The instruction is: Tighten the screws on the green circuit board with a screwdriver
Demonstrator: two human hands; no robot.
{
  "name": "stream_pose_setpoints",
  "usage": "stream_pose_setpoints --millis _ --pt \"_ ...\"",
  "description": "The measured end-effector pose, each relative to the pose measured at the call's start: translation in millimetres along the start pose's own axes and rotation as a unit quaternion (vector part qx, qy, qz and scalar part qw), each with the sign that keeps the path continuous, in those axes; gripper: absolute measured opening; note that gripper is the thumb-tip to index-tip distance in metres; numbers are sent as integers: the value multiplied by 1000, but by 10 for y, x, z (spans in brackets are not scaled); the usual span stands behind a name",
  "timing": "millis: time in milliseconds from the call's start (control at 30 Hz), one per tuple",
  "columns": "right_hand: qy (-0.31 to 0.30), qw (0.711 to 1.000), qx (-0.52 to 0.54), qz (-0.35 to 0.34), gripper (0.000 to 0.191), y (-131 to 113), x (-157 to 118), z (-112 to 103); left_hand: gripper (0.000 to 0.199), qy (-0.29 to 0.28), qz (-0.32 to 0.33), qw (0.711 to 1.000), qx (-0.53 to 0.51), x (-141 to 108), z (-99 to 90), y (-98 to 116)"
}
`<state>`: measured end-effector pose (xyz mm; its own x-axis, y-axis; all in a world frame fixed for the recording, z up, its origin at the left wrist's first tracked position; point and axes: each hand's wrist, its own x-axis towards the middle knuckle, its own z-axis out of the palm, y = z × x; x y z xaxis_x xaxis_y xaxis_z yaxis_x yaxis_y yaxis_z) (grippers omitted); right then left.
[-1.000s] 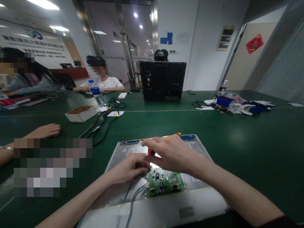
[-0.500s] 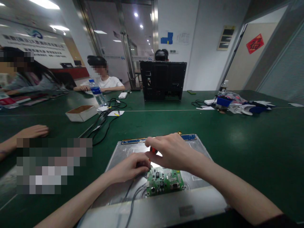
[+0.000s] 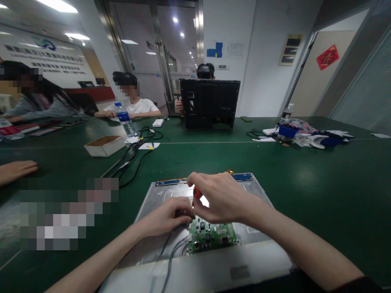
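A green circuit board [image 3: 212, 236] lies on the silvery back of a flat display panel [image 3: 259, 195] in front of me. My right hand [image 3: 224, 197] is above the board's far edge, its fingers closed round the red and black handle of a screwdriver [image 3: 197, 192]. The tip is hidden. Beside it, my left hand [image 3: 172, 215] rests at the board's far left corner with fingers pinched; what they hold, if anything, is hidden. Grey cables [image 3: 172, 256] run from the board's left side towards me. A narrow blue circuit strip [image 3: 242, 177] lines the panel's far edge.
A co-worker's hand [image 3: 18, 171] lies on the green table [image 3: 320, 195] at left. Beyond are an open box [image 3: 105, 147], black cables [image 3: 134, 152] and a water bottle [image 3: 124, 120]. A black monitor housing [image 3: 210, 103] stands opposite; a pile of bags [image 3: 308, 132] lies right.
My right hand has shifted slightly right and turned a little with the screwdriver. My left hand stays put. The co-worker's hand at left has drawn back leftward. Fingers now show beside the monitor housing.
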<state>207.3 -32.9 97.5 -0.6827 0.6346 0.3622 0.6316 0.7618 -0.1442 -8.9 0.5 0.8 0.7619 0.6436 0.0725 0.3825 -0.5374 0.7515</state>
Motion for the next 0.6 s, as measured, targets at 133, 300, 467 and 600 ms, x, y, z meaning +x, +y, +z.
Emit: stream_pose_setpoints --millis 133,300,467,600 --pt "-5 1000 -5 12 21 11 -1 13 8 -3 -2 1000 -20 1 -4 38" --pt "-16 1000 -11 21 16 5 15 32 7 -5 -11 1000 -3 -4 7 35" --pt "-8 1000 -7 12 15 -4 10 24 5 2 -15 1000 -10 -2 12 28" --pt "-7 1000 -6 13 15 -2 9 11 6 -4 -21 1000 -22 -1 12 29"
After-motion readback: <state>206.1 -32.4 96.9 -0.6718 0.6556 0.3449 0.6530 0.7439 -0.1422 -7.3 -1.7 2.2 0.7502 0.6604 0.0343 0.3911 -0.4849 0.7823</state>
